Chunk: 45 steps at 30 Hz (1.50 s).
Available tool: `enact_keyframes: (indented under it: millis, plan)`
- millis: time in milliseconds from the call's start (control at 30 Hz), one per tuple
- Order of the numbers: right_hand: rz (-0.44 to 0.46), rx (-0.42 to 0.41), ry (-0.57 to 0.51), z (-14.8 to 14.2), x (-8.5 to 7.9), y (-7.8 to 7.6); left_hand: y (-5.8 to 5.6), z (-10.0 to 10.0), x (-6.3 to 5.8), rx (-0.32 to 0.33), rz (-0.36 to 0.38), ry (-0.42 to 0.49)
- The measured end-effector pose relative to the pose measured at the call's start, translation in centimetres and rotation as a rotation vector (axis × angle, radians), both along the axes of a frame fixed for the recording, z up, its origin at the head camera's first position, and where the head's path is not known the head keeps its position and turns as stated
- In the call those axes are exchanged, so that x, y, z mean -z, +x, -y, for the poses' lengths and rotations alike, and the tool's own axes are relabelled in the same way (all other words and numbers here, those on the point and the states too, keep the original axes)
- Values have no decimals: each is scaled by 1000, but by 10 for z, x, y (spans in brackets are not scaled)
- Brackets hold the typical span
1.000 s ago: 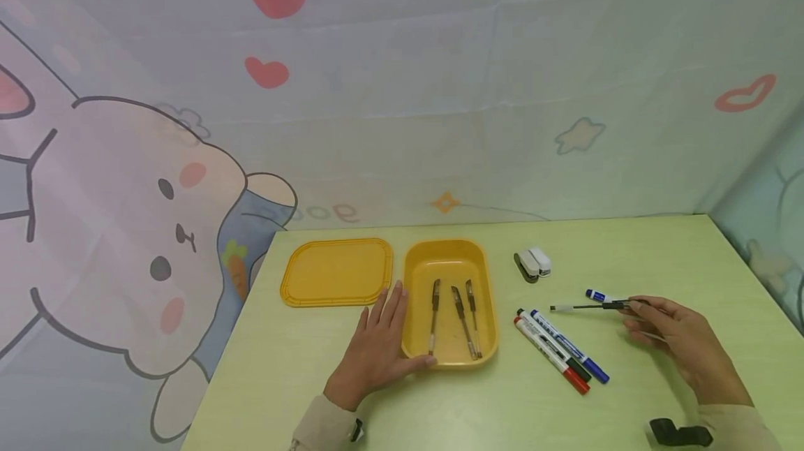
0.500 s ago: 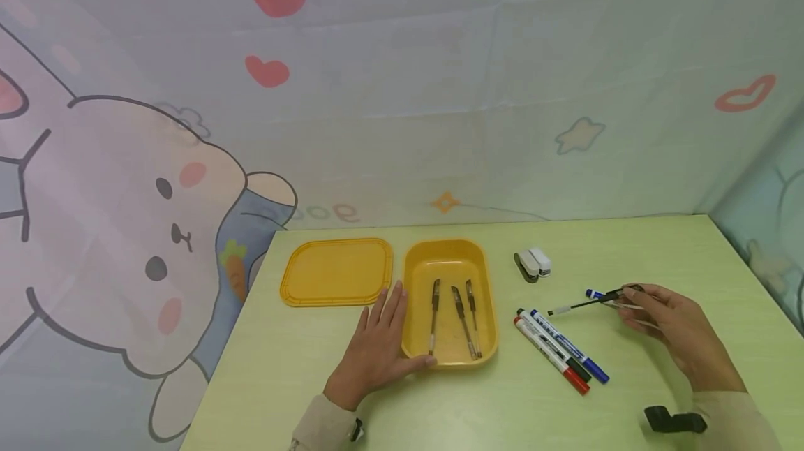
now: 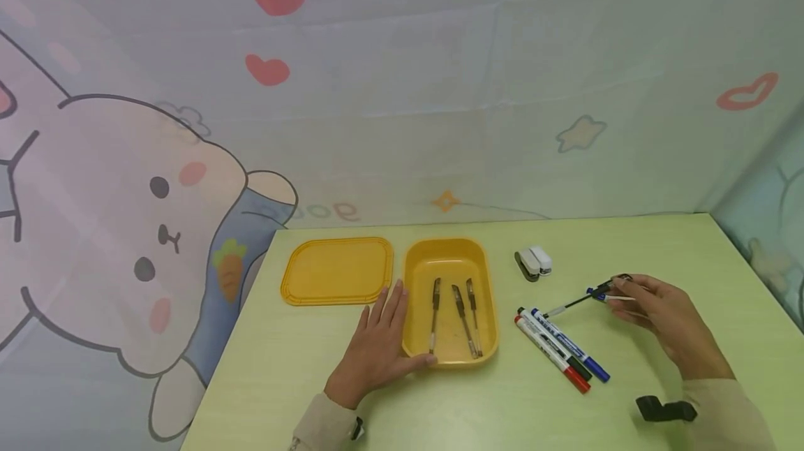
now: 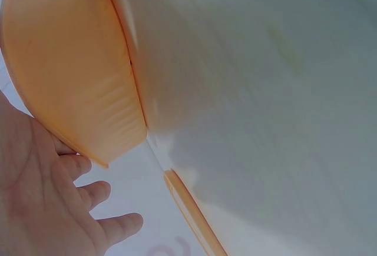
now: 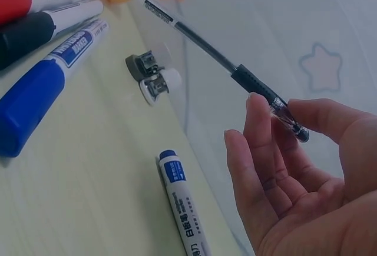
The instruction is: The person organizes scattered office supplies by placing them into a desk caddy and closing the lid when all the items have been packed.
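Observation:
My right hand pinches a black gel pen near its capped end, between thumb and fingers. In the head view the pen's other end points left, overlapping the tips of the markers. My left hand lies with straight fingers along the left side of a yellow plastic box, its thumb over the near rim. Inside the box lie three similar pens. Partly behind the right hand is a blue-capped whiteboard marker, lying on the table.
Red, black and blue markers lie side by side right of the box. Two small staplers sit farther back. A flat yellow lid lies left of the box. A printed cloth hangs behind the table.
My right hand has moved left and slightly away from me, and the held pen has tilted so its free end points lower left. My left hand stays against the box.

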State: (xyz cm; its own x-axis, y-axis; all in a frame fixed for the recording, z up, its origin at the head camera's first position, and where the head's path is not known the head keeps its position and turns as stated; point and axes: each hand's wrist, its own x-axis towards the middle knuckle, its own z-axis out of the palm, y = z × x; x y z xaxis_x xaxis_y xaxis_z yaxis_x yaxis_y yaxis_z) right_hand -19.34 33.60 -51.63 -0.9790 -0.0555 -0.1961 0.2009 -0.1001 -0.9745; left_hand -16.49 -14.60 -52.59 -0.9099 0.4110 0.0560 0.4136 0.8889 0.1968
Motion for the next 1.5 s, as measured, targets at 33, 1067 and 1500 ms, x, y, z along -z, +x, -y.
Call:
enact_keyframes:
  millis: [33, 1067, 1500]
  plan:
    - [-2, -2, 5, 1, -1, -1, 0, 0, 0, 0, -1, -2]
    - [-51, -102, 260, 47, -33, -24, 0, 1, 0, 15, -34, -23]
    - [-75, -193, 245, 69, -45, -31, 0, 0, -1, 14, -28, -27]
